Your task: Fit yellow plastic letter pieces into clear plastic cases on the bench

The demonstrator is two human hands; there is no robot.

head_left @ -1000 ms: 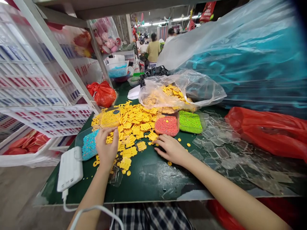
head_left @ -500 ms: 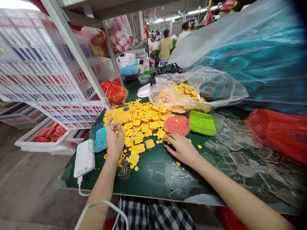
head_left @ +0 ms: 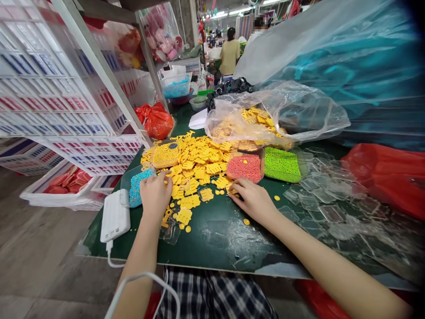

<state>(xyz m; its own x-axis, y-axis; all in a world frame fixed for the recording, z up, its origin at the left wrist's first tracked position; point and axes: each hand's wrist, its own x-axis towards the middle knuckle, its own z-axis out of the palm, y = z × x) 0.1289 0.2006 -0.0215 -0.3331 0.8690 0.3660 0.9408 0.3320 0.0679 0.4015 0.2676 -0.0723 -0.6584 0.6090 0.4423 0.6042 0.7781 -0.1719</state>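
My left hand (head_left: 155, 195) reaches over the right side of a tray of blue beads (head_left: 137, 185), its fingers curled at the edge of a heap of flat yellow plastic pieces (head_left: 195, 166). What those fingertips hold, if anything, is hidden. Just in front of a tray of red beads (head_left: 244, 167), my right hand (head_left: 254, 198) has thumb and fingers drawn together. Yellow shows at its fingertips, but I cannot tell whether a piece is gripped. A tray of yellow beads (head_left: 165, 155) stands behind the left hand, and a tray of green beads (head_left: 282, 165) beside the red one.
A white power bank (head_left: 115, 215) with a cable lies at the left table edge. Clear plastic pieces (head_left: 332, 212) spread on the right. Behind the heap is a clear bag (head_left: 299, 106) with more yellow pieces. White crates (head_left: 59, 88) and a metal post (head_left: 96, 66) stand left.
My left hand has turned and lowered, its raised fingers now curling toward the yellow pieces. My right hand's fingers have drawn closer together at nearly the same spot. The view has shifted slightly.
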